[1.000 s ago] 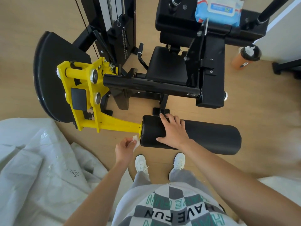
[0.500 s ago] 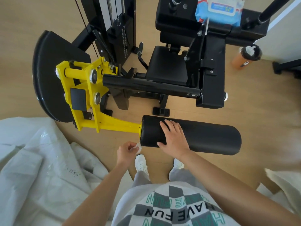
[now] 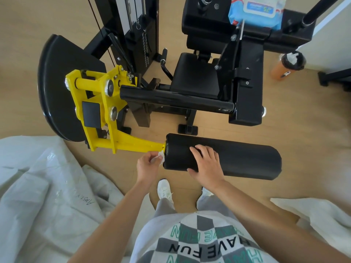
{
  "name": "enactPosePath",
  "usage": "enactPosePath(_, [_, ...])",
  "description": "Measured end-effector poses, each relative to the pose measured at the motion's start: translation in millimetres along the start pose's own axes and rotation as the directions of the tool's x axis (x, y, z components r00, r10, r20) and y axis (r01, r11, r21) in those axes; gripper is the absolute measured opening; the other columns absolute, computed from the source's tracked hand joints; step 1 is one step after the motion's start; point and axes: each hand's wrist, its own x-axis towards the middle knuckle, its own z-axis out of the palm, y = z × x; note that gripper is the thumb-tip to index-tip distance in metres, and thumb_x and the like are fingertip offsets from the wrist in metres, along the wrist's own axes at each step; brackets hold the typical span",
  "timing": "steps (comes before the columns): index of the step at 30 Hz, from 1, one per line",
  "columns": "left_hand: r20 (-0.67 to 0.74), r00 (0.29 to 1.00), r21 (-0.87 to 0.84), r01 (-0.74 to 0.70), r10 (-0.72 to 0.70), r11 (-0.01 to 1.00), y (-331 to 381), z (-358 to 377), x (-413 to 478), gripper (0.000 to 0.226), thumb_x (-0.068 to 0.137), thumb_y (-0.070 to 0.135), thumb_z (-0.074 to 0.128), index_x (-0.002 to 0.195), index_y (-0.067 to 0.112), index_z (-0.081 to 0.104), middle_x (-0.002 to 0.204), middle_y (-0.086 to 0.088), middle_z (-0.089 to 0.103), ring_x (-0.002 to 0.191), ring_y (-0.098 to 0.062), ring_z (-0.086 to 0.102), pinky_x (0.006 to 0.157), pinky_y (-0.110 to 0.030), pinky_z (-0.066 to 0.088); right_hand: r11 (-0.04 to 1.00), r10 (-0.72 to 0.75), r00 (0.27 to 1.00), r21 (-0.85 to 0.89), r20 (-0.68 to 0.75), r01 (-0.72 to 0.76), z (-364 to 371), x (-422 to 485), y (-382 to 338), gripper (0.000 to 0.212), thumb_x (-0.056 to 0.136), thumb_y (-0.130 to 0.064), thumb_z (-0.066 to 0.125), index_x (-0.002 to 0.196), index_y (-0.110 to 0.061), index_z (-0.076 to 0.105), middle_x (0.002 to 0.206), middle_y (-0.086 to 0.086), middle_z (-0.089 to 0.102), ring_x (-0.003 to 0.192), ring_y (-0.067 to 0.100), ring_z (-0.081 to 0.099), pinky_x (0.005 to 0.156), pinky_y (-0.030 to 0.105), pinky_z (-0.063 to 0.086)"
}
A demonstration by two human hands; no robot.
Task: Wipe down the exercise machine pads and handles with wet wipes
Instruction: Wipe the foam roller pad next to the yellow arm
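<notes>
Machine: standing on the wooden floor, black frame carrying a yellow arm on one side.
Plastic sheet: lying crumpled on the floor at the lower left.
Roller pad: sticking out sideways from the end of the yellow arm, just ahead of the person's shoes. Looking like firm foam under smooth vinyl, probably giving slightly under pressure and swinging with the arm unless steadied.
Seat pad: sitting further back, beyond the black crossbar.
Pack of wipes: resting on top of the machine, well apart from both hands.
Right hand: grip curling over the roller pad near its yellow-arm end, fingers on top, thumb on the near side, bracing it.
Left hand: grip pinching the wipe narrowly, pressing it against the pad's end cap.
Wipe: bunching small and white at the fingertips, touching the end cap beside the yellow arm. Thin, soft and damp, so likely sliding easily on vinyl and tearing if snagged on the metal joint. Best taken folded between thumb and fingers.
</notes>
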Motion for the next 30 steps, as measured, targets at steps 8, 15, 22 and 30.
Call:
enactPosePath(8, [0.091, 0.986, 0.121, 0.131, -0.142, 0.984, -39, -2, -17, 0.003, 0.094, 0.016, 0.072, 0.096, 0.017, 0.07, 0.093, 0.0, 0.072, 0.088, -0.02, 0.066, 0.072, -0.025, 0.045, 0.997, -0.035, 0.997, -0.067, 0.07, 0.04, 4, 9, 6, 0.095, 0.085, -0.053, 0.071, 0.159, -0.019, 0.023, 0.16, 0.007, 0.03, 0.15, 0.028, 0.025, 0.126, 0.046, 0.012])
enactPosePath(15, [-0.038, 0.994, 0.046, 0.101, -0.099, 0.994, -18, -4, -13, 0.006, 0.096, 0.018, 0.066, 0.099, 0.016, 0.071, 0.084, 0.001, 0.068, 0.071, -0.008, 0.057, 0.056, -0.016, 0.038, 0.999, -0.014, 0.979, 0.045, 0.205, 0.005, -17, 44, 19, 0.107, 0.079, -0.06, 0.072, 0.161, -0.025, 0.013, 0.161, 0.0, 0.028, 0.15, 0.026, 0.019, 0.124, 0.052, 0.012])
enactPosePath(22, [-0.014, 1.0, 0.023, 0.019, -0.019, 1.0, 4, 3, -3, 0.006, 0.097, 0.017, 0.065, 0.094, 0.018, 0.07, 0.083, 0.004, 0.069, 0.074, -0.009, 0.06, 0.059, -0.02, 0.044, 0.999, -0.026, 0.999, 0.029, -0.032, 0.027, -2, 4, 8, 0.071, 0.08, -0.045, 0.079, 0.14, -0.022, 0.048, 0.139, 0.002, 0.046, 0.13, 0.025, 0.042, 0.112, 0.045, 0.038])
enactPosePath(30, [0.143, 0.976, 0.188, 0.136, -0.164, 0.973, -31, -2, -26, 0.002, 0.093, 0.016, 0.071, 0.094, 0.017, 0.071, 0.089, 0.001, 0.071, 0.084, -0.018, 0.064, 0.063, -0.017, 0.043, 0.999, -0.048, 0.998, -0.011, 0.037, 0.048, 7, 3, 15, 0.089, 0.087, -0.043, 0.074, 0.158, -0.022, 0.025, 0.16, 0.006, 0.03, 0.152, 0.028, 0.023, 0.124, 0.041, 0.006])
